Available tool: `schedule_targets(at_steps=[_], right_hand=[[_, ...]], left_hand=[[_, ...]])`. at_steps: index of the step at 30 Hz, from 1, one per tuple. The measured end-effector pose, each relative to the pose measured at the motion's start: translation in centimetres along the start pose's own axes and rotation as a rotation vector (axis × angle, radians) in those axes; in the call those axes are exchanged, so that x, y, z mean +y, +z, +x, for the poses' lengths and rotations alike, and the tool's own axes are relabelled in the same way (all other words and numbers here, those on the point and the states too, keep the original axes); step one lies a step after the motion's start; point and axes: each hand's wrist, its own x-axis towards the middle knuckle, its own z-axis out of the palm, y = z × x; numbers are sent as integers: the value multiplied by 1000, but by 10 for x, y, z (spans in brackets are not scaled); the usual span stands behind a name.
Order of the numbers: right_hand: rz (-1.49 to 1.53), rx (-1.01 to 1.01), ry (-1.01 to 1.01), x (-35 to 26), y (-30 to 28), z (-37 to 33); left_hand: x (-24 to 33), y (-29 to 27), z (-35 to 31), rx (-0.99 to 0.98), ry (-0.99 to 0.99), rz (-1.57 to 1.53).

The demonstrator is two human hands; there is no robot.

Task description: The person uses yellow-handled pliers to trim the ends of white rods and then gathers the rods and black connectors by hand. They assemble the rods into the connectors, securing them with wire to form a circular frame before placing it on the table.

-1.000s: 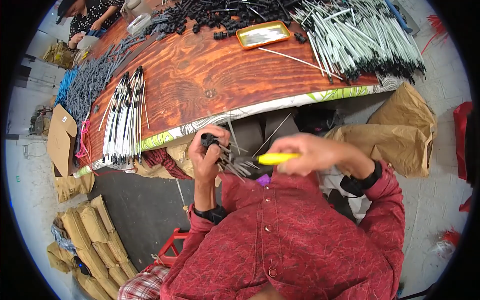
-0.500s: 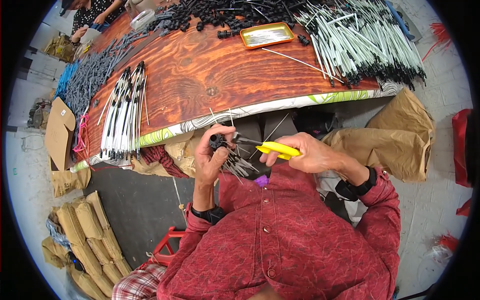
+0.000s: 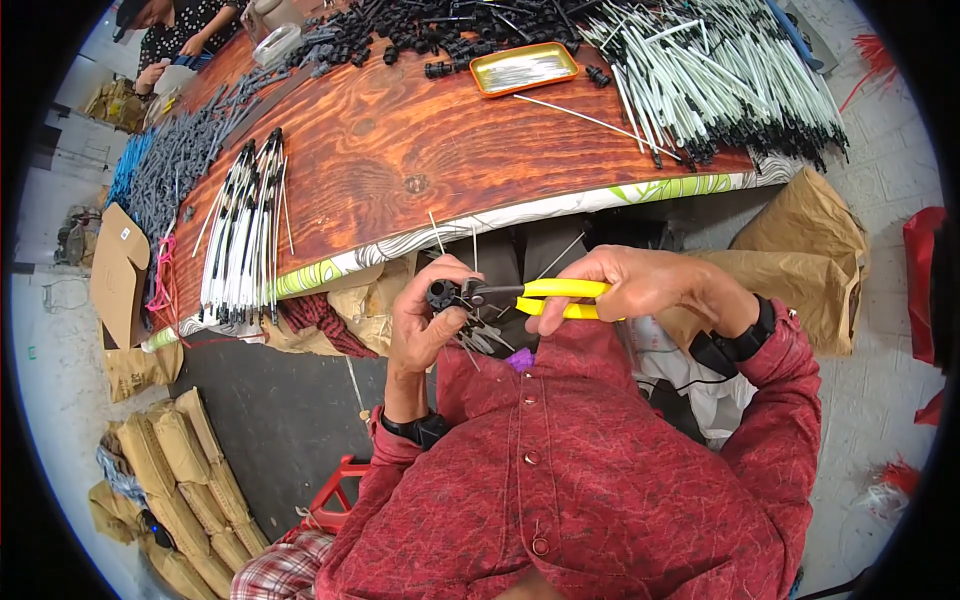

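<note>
In front of my chest, my left hand [image 3: 412, 325] is closed around a black round plastic fitting [image 3: 441, 293] with several thin metal rods [image 3: 484, 338] sticking out below and a few above. My right hand [image 3: 645, 285] grips yellow-handled pliers [image 3: 565, 289], the two handles spread apart. The dark jaws of the pliers [image 3: 490, 294] reach to the fitting beside my left fingers. Exactly what lies between the jaws is hidden by the fingers and too small to tell.
The wooden table [image 3: 370, 170] ahead carries white rods with black ends [image 3: 740, 90], a smaller bundle [image 3: 245, 235], a yellow tray [image 3: 525, 70], black fittings [image 3: 450, 35] and grey parts [image 3: 190, 135]. A person [image 3: 190, 35] sits far left. Brown paper sacks [image 3: 800, 270] stand right.
The pliers' handles have spread apart and their jaws have moved against the fitting. My right hand has shifted slightly up and right; my left hand has barely moved.
</note>
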Motion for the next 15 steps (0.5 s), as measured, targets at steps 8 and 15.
schedule_targets(at_steps=[8,15], right_hand=[[199,-94,53,-2,-7,3],[-486,145,-140,-22,2,-1]], left_hand=[[0,-3,-1,-58,-27,-56],[1,-5,-1,-23,-93,-73]])
